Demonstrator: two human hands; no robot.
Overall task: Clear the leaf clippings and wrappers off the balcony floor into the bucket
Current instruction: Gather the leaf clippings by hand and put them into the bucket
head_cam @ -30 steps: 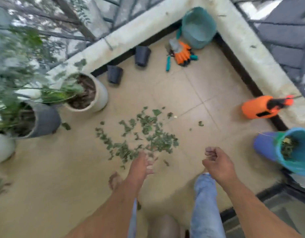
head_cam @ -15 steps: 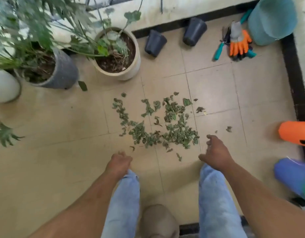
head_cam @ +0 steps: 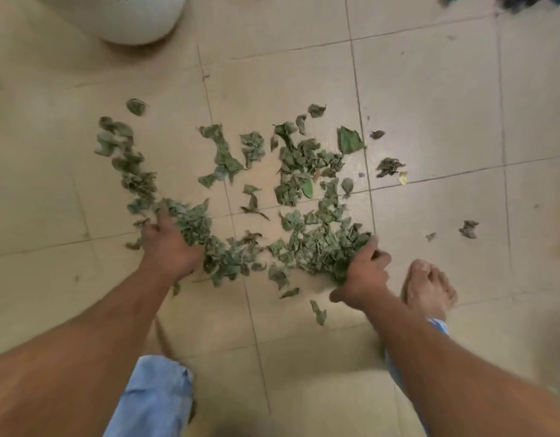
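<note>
**Head view.** We record the leaf clippings [head_cam: 291, 197] strewn over the balcony floor [head_cam: 430, 99], on the near side of the white pot [head_cam: 130, 17] and well apart from it. The scatter is thin toward the pot and heaped thickest along its edge farthest from the pot. That heaped band runs crosswise, from one hand to the other.

The left hand [head_cam: 170, 247] sits at the end of the band nearer the pot, and the right hand [head_cam: 365, 272] at the end farther from it. Both touch the clippings.
- **Right grip:** clenched into the heap, fingers curled round a clump, thumb standing clear.
- **Left grip:** buried among leaves and blurred, so we cannot tell whether it grasps or merely presses.

A bare foot [head_cam: 428, 285] stands just beside the right hand, on the side away from the pot. A few stray leaves [head_cam: 468, 229] lie farther still from the pot, nearer the right hand than the left. A small pale scrap [head_cam: 403, 177] may be a wrapper, but it is too small to tell. The bucket is not in view.

**Judgement.** This is the gathering step, with most of the work outstanding. The clippings lie between the grips and beyond them toward the pot. The coming move therefore calls for drawing both hands inward along the band's long axis.
</note>
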